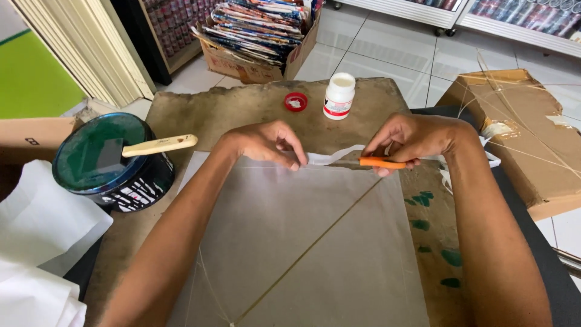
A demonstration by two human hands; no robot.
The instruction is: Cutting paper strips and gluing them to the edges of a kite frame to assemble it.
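A thin grey paper sheet with a slim diagonal stick lies on a brown board in front of me. My left hand presses on the sheet's far edge, fingertips on a white paper strip. My right hand grips a small orange tool, held level along that same edge, just right of the strip.
A white glue bottle and its red cap stand on the board's far side. A dark green paint can with a wooden-handled brush sits at left. White paper lies lower left, cardboard boxes at right and behind.
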